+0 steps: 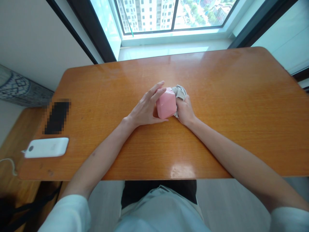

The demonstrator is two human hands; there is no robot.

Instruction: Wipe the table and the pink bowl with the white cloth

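A pink box-shaped object (166, 104) stands on the orange wooden table (217, 96) near its middle. My left hand (146, 108) holds it from the left, thumb low against its side and fingers stretched over its top. My right hand (184, 111) is closed round a crumpled grey-white cloth (180, 91) and presses it against the right side of the pink object.
A white power bank (47, 147) with a cable lies near the table's left front corner. Behind it lies a dark phone (56, 116). A window (169, 16) runs along the far side. A patterned rug (16, 88) is at the left.
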